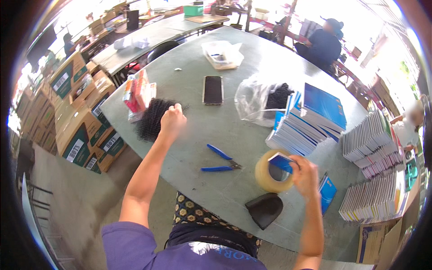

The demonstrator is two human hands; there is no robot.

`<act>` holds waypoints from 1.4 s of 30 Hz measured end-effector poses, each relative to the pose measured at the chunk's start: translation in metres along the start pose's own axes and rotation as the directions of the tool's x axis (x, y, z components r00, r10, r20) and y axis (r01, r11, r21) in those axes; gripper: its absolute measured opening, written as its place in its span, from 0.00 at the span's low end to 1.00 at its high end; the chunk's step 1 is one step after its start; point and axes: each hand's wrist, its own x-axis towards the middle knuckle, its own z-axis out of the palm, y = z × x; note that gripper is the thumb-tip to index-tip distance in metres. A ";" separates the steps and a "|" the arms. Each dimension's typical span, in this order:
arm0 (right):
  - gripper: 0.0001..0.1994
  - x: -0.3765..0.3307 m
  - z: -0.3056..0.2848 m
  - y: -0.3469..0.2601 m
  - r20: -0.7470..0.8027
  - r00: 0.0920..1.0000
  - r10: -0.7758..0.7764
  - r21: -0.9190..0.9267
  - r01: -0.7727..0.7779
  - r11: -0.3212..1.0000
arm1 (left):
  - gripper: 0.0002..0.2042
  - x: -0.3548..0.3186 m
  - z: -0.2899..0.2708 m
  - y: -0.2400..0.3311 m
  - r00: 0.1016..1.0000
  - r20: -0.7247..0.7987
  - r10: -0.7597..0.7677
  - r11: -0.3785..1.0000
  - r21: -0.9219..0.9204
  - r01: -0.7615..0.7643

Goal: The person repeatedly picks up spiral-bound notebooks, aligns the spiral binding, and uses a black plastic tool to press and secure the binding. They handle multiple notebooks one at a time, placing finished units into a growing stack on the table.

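Observation:
My left hand [173, 120] is closed at the right edge of a pile of black spiral binding coils [150, 120], its fingertips gripping among them; how many it has hold of is hidden. My right hand [306, 174] grips a small blue-covered booklet [281, 162], tilted over a big roll of clear tape [262, 174]. Between my hands lie blue-handled cutting pliers [220, 152], jaws pointing right. A dark rounded pad or pouch [264, 210] sits just below the tape. Right of my right hand, another blue booklet [327, 193] leans on the table.
Stacked blue books [321, 105] and spiral-bound notebooks [371, 193] stand at the right. A clear bag [256, 96] with black coils, a phone [213, 90], a plastic tub [222, 56] and red boxes [138, 92] lie farther back. Cartons [81, 130] are piled left; other people sit beyond.

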 end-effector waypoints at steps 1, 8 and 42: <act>0.08 0.000 0.006 -0.004 -0.034 0.999 0.011 -0.013 -0.012 1.000 | 0.06 -0.001 -0.002 0.011 0.999 0.015 -0.032 0.996 -0.077 0.033; 0.08 0.008 0.016 -0.014 -0.084 0.996 0.004 -0.016 -0.005 1.000 | 0.07 -0.071 -0.017 0.125 0.822 -0.030 0.568 0.531 -0.750 -0.394; 0.07 -0.002 0.006 -0.042 0.115 0.979 0.168 0.105 -0.181 0.978 | 0.12 -0.092 -0.018 0.180 0.876 0.089 0.475 0.509 -0.840 -0.190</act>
